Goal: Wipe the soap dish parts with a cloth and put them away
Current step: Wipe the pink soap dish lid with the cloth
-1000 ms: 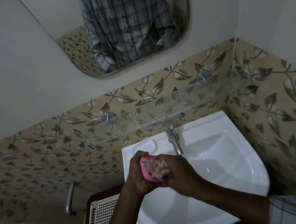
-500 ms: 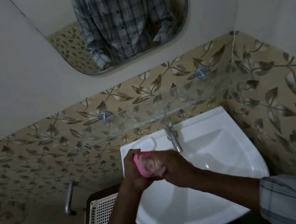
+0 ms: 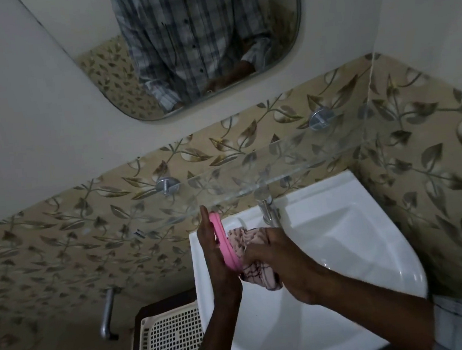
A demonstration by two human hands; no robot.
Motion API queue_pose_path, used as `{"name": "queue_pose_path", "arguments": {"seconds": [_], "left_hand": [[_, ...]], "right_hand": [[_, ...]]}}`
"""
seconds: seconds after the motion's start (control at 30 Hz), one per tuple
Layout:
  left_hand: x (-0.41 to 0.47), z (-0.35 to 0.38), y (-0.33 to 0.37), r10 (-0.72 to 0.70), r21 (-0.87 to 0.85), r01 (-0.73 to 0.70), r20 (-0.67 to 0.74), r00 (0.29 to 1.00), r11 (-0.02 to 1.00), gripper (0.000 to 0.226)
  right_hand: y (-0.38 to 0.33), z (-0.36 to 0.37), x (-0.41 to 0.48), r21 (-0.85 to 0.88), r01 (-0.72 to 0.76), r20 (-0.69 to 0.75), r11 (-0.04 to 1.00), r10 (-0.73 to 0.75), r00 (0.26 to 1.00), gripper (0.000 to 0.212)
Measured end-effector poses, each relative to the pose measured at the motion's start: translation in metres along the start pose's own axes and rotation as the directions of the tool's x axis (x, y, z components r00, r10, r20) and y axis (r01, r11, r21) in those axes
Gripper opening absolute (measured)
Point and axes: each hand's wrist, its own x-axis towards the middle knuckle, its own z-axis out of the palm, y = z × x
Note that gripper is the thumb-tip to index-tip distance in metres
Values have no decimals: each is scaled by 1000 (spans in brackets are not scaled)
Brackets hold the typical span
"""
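My left hand (image 3: 219,264) holds a pink soap dish part (image 3: 225,243) on edge, upright, over the left rim of the white sink (image 3: 374,245). My right hand (image 3: 284,263) grips a bunched pinkish patterned cloth (image 3: 246,247) and presses it against the dish's right face. The cloth's lower end hangs below the dish. The dish's inner side is hidden by the cloth.
A steel tap (image 3: 267,211) stands at the sink's back, close to my right hand. A glass shelf (image 3: 280,166) runs along the leaf-patterned tiles above. A cream perforated tray (image 3: 173,337) lies on a dark stand left of the sink. A mirror (image 3: 196,44) hangs above.
The pink dish part has turned from facing me to standing on edge. My right hand has slid down and right with the cloth, which now shows more.
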Motion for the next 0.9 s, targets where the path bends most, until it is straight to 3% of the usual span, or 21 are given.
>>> {"name": "queue_pose_path", "arguments": {"seconds": [0.03,0.1,0.17,0.23,0.27,0.3,0.33,0.37,0.43,0.47,0.53,0.6,0.63,0.7,0.73,0.77,0.8,0.83,0.87,0.9], "left_hand": [[2,0,-2,41,28,-41,11,999,999,61],[1,5,-2,53,55,-55,39,998,997,70],[-2,10,4,-24,-140,28,30,999,990,75],[-2,6,7,-202,-395,172,-35,979,902,59],[3,2,8,-363,-482,296,-50,930,825,47],[8,-4,13,-554,-532,457,-27,832,712,44],[13,-10,16,-735,-528,652,74,674,545,56],[17,-17,21,-821,-483,808,268,504,338,66],[17,-30,35,-736,-339,936,610,295,95,64],[16,-33,40,-673,-291,954,691,264,75,66],[9,-34,46,-618,-349,927,701,356,138,81],[8,-28,42,-657,-486,865,612,440,126,88],[6,-23,40,-707,-550,826,537,461,121,80],[0,-11,34,-812,-574,795,360,459,195,63],[-5,-6,28,-831,-563,785,283,479,260,53],[-9,-1,24,-840,-581,764,237,488,280,42],[-9,-2,20,-854,-668,703,194,482,245,39],[-7,-7,17,-873,-682,690,156,462,243,42],[-3,-12,22,-867,-673,705,193,459,223,45],[0,-18,30,-852,-638,741,252,460,211,51]], "right_hand": [[0,3,-2,-56,39,7,998,-39,999,25],[2,2,-2,-148,88,-20,985,-92,996,40],[1,-1,0,-210,129,-68,969,-146,987,38],[5,-4,2,-415,215,-112,884,-284,952,33],[7,-7,2,-552,281,-96,785,-395,914,33],[9,-11,3,-662,369,-21,652,-508,861,32],[10,-17,5,-724,471,101,504,-598,795,33],[10,-25,7,-742,573,249,348,-650,718,35],[11,-41,14,-707,707,549,-6,-635,543,34],[10,-45,18,-674,723,652,-151,-581,487,31],[8,-47,18,-649,714,733,-262,-469,494,31],[10,-41,11,-723,671,671,-164,-399,625,38],[11,-34,5,-772,635,597,-26,-372,711,45],[11,-11,-2,-796,473,340,377,-367,866,52],[10,6,-4,-753,355,168,555,-359,918,52],[8,21,-6,-711,245,30,659,-320,947,51],[7,31,-8,-724,170,-31,669,-278,960,52],[8,35,-9,-762,187,16,620,-270,963,55],[8,32,-10,-790,295,153,537,-294,944,59],[5,23,-10,-797,461,340,391,-342,876,61]]}}
